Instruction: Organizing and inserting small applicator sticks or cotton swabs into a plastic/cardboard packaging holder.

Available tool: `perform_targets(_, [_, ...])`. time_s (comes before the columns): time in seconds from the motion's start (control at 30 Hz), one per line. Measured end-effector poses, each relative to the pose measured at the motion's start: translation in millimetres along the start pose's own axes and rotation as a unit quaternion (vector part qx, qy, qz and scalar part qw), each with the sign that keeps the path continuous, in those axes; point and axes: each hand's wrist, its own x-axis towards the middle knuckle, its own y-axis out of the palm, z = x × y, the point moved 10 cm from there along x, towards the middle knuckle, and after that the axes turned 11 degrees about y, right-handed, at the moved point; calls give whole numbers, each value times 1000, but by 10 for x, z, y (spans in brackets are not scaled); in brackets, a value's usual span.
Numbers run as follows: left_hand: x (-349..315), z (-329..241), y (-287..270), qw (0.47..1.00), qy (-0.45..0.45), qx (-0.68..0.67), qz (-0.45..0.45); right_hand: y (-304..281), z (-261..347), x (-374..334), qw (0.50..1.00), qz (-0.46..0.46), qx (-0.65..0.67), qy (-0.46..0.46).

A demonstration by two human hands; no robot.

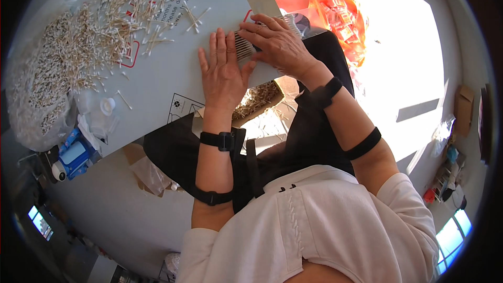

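Observation:
Cotton swabs (242,47) lie side by side in a row near the table's right edge, with more of that row (290,22) showing beyond my fingers. My left hand (224,73) is flat on the table, fingers stretched, its fingertips and thumb beside the row's left end. Across the top of the row rests my right hand (280,47), fingers extended and slightly bent, thumb apart toward my left hand. It covers the row's middle. Whether it pinches any swab is hidden. A big heap of loose swabs (86,42) spreads over the table's left side, partly in a clear plastic bag (29,110).
The grey printed tabletop (162,68) also carries a small white-capped clear bottle (107,107). Below its edge, a box of sticks (257,102) sits by my lap. Orange-red plastic bags (340,21) are at the right. A blue-and-white packet (73,152) stands at the left corner.

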Motion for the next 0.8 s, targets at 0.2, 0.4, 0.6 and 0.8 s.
perform_targets(0.2, [23,-23,24,1000,2,1,15,83,-40,-71,1000,-19,2,-19])
perform_targets(0.4, [-6,-8,25,1000,3,10,16,-127,-250,-152,997,-43,-46,54])
perform_targets(0.6, [91,-96,62,1000,6,3,17,-8,-684,-323,987,6,-73,146])
perform_targets(0.8, [294,-296,179,999,20,-2,26,13,-692,-323,985,13,-76,156])
